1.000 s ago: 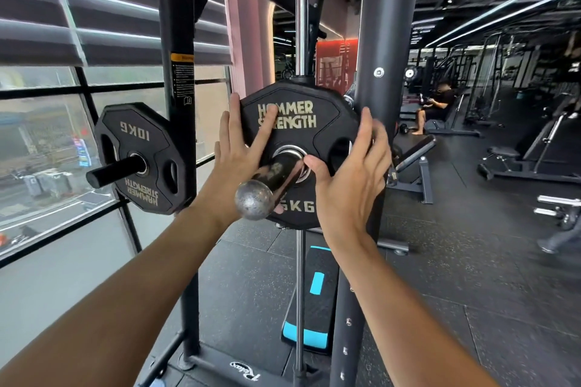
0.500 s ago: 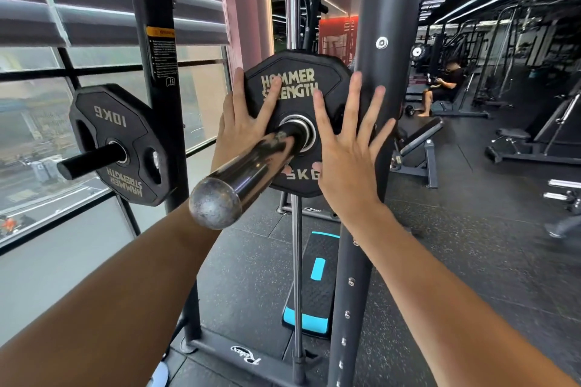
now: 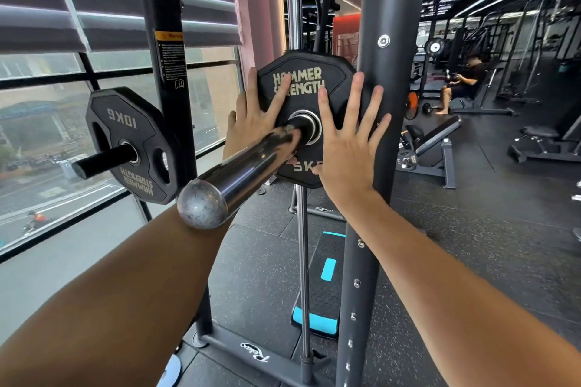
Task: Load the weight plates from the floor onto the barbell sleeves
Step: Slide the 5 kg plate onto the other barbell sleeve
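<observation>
1. Both forearms extended forward and upward, bare to the elbow.
2. The left hand (image 3: 251, 122) was raised with fingers straight and spread, palm facing away from the camera.
3. The right hand (image 3: 345, 148) matched this pose, fingers splayed, thumb pointing inward.
4. Neither hand curled or pinched.

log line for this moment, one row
step: seating plate | plate: on sleeve | left hand: flat on plate | right hand: flat on plate
</observation>
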